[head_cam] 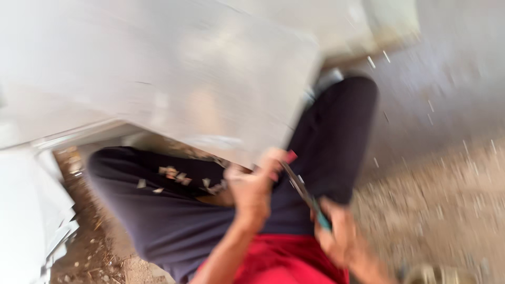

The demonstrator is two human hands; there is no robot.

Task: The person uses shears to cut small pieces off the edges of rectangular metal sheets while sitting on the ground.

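Snips (302,192) slant up-left from the right hand's (336,236) closed grip toward the sheet-metal edge (236,152) pinched by the left hand (252,186).

Motion blur smears the metal sheet (158,73), whose upper-left part leaves the frame, and the cutting tool (305,194), type indiscernible.

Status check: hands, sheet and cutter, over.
Left hand pinching the sheet metal edge over the lap. Right hand closed on the snips. Frame blurred; blade contact unclear. Scraps on trousers.
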